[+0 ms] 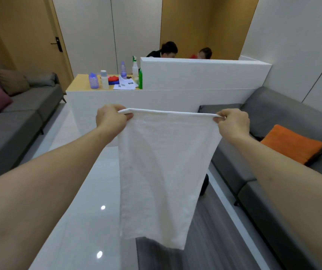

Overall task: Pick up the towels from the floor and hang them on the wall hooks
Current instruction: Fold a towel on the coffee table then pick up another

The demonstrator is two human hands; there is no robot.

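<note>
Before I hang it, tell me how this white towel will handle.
The towel is probably floppy: it drapes straight down from the top edge pinched by the left hand and right hand. It looks thin and likely light. Released at one corner, it would probably sag and swing.

Both bare arms outstretched, left hand (110, 118) and right hand (233, 121) level, each in a fingertip-pinch grip
</note>
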